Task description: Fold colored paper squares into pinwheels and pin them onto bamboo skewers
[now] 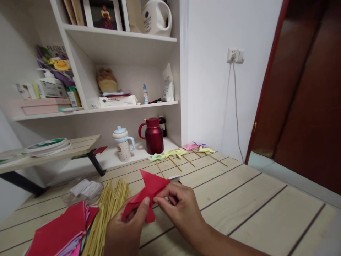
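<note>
A red paper pinwheel point(152, 185), partly folded into pointed blades, is held above the wooden table. My left hand point(128, 224) grips its lower left blade, thumb on top and fingers behind the paper. My right hand point(183, 206) pinches the paper near the centre, with thumb and forefinger together. Whether a pin or other small piece is in that pinch I cannot tell. Just left of my left hand lies a bundle of thin wooden sticks point(106, 209). Beside the sticks is a stack of coloured paper point(60, 229), red on top.
Finished pinwheels on sticks point(179, 153) lie along the table's far edge. A clear bag with white packets point(86, 188) sits behind the sticks. On the low shelf stand a red jug point(154, 137) and a cup point(123, 145). A small raised table point(80, 144) is at left.
</note>
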A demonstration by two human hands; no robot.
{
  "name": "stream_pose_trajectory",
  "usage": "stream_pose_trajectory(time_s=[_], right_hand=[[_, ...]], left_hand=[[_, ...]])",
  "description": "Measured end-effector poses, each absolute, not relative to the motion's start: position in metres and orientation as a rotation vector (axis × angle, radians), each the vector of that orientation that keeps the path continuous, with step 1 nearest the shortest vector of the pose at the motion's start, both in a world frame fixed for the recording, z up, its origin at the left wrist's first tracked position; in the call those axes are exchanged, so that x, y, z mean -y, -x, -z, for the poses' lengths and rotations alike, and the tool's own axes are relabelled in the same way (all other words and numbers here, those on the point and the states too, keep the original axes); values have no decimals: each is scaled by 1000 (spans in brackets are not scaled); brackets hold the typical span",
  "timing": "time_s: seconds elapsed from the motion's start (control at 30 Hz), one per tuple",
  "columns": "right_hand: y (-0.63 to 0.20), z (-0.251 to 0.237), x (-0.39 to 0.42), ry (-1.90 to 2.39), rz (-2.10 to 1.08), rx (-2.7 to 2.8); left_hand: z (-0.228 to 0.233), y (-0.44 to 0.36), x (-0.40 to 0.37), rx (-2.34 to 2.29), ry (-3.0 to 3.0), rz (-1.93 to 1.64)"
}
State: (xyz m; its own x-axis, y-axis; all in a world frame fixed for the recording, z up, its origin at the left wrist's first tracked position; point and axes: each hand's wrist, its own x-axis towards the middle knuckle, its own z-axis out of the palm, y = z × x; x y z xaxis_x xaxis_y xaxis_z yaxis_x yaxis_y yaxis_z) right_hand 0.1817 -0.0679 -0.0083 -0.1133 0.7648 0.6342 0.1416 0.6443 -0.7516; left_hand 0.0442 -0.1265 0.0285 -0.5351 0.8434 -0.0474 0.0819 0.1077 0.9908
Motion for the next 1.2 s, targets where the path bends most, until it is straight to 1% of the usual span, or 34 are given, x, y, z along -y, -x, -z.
stream_pose_trajectory(time_s=[0.17,0.33,0.43,0.6,0.87,1.03,1.2], right_hand=[[-182,9,67,735,-639,1637],[-182,8,68,731,-613,1636],[-183,6,68,759,-591,1641],[-182,5,69,765,-583,1649],[-182,6,70,760,-590,1645],[-182,7,70,730,-596,1651],[-184,9,69,723,-614,1659]], left_hand=[[-33,-53,128,-1777,-843,-1597],[-42,-52,134,-1737,-910,-1529],[-36,-48,133,-1679,-894,-1508],[-30,-48,130,-1725,-899,-1537],[-46,-50,134,-1725,-935,-1481],[-38,-54,130,-1805,-845,-1538],[-29,-52,128,-1864,-885,-1579]])
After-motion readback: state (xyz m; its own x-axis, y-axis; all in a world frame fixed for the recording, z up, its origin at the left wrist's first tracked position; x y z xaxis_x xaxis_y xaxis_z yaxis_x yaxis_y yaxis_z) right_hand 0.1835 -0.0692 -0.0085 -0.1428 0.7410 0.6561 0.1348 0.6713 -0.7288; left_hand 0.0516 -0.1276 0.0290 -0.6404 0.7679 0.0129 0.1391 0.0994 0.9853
